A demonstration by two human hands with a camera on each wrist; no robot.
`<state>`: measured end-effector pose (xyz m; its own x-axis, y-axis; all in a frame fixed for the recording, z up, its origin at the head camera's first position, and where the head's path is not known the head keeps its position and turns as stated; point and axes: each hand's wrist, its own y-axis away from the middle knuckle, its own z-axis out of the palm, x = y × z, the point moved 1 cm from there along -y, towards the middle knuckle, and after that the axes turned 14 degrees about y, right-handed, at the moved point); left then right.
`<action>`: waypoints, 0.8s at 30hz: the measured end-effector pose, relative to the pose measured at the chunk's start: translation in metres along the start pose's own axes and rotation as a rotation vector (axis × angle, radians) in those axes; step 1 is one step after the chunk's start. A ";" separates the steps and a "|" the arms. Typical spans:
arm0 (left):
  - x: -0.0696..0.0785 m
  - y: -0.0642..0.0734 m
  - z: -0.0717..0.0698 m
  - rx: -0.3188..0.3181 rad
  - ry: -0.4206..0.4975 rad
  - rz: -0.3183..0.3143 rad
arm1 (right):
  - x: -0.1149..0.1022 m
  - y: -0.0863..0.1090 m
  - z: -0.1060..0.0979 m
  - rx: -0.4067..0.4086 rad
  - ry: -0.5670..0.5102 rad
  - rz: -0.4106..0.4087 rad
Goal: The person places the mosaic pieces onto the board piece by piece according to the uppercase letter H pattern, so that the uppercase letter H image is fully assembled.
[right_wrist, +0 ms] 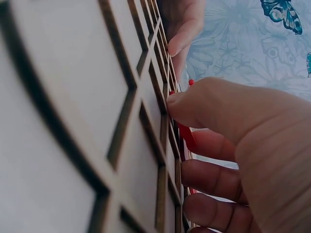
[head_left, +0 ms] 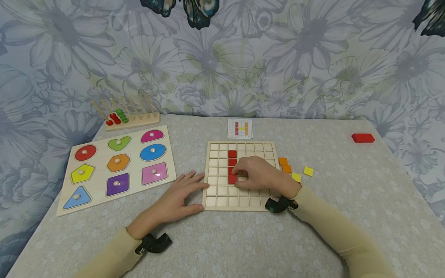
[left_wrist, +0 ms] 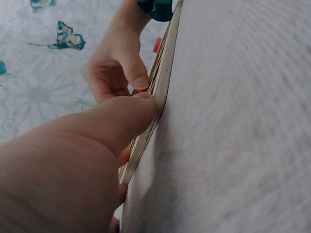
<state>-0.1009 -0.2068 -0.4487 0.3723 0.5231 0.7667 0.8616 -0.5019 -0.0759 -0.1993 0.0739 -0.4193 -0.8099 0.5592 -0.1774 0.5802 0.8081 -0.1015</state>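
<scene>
A wooden grid board (head_left: 217, 201) lies flat, with a column of red square tiles (head_left: 232, 154) in its cells. My right hand (head_left: 259, 173) is over the board, thumb and index finger pinching a red tile (right_wrist: 187, 138) at the column's near end. That tile looks tilted in the right wrist view, partly hidden by the fingers. On the board's left side rests my left hand (head_left: 179, 197), fingers spread and fairly straight, with fingertips and thumb touching the edge. Behind the board is a pattern card (head_left: 241, 135) with red, yellow and orange squares.
Orange tiles (head_left: 283, 161) and yellow tiles (head_left: 308, 171) lie right of the board. Farther right is a red block (head_left: 363, 138). A shape puzzle board (head_left: 99, 166) fills the left side, with a bead-and-peg stand (head_left: 133, 122) behind it. A flowered curtain (head_left: 295, 77) hangs at the back.
</scene>
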 end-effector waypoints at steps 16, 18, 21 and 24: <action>0.002 0.000 -0.001 -0.007 0.011 -0.017 | 0.000 0.000 0.001 0.013 -0.007 -0.008; 0.001 0.000 -0.001 -0.007 0.009 -0.016 | 0.000 0.000 0.001 0.011 -0.004 -0.007; 0.001 0.000 -0.001 -0.005 0.008 -0.013 | 0.000 0.000 0.001 0.005 -0.005 -0.001; 0.001 0.000 0.000 0.000 0.003 -0.005 | 0.000 0.000 0.001 -0.002 -0.009 0.009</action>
<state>-0.1008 -0.2068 -0.4480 0.3669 0.5236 0.7689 0.8633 -0.4995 -0.0718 -0.1991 0.0739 -0.4201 -0.8041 0.5644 -0.1867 0.5869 0.8037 -0.0981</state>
